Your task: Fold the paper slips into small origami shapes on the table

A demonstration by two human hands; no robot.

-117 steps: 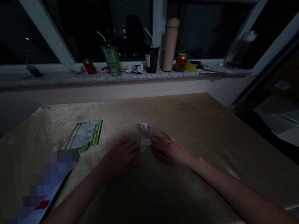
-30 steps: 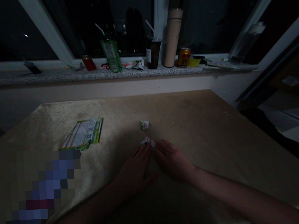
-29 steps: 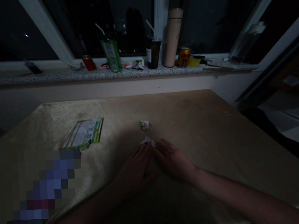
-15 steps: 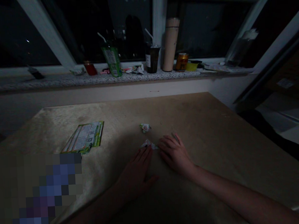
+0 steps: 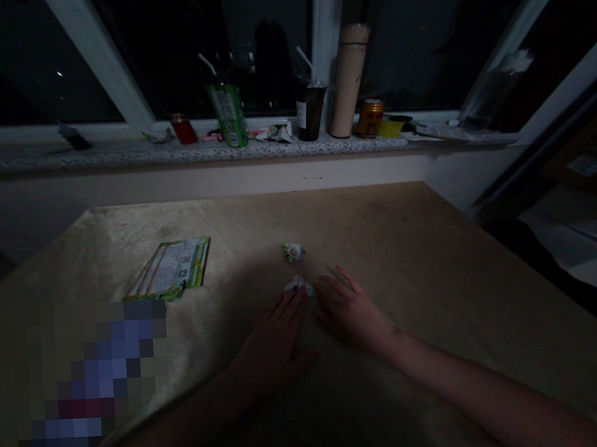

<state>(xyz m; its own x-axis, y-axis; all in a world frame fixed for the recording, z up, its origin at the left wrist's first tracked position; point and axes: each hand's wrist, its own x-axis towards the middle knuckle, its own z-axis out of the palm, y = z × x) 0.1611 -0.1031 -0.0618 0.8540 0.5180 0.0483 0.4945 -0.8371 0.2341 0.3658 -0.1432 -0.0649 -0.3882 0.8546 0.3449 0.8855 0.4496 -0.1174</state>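
Observation:
A small folded piece of printed paper (image 5: 296, 283), roughly triangular, lies on the table before my hands. My left hand (image 5: 279, 331) rests flat with its fingers stretched out, the fingertips over the paper's lower edge. Just to the right, my right hand (image 5: 350, 311) lies palm down, fingers apart and slightly bent. Its fingertips are at the paper's right edge; whether they touch it I cannot tell. Beyond the paper sits a second small folded piece (image 5: 294, 252), white and green. Neither hand grips anything.
Several green-and-white printed sheets (image 5: 173, 267) lie at left on the brown table (image 5: 404, 238). On the speckled windowsill (image 5: 145, 153) stand a green cup (image 5: 229, 117), a dark cup with a straw (image 5: 311, 113), a pink flask (image 5: 348, 84) and a gold can (image 5: 371, 118). A blurred patch covers the lower left.
The view has shifted slightly, moving the whole scene a little up and right. My right hand's raised finger has shifted slightly; my left hand stays at the folded paper.

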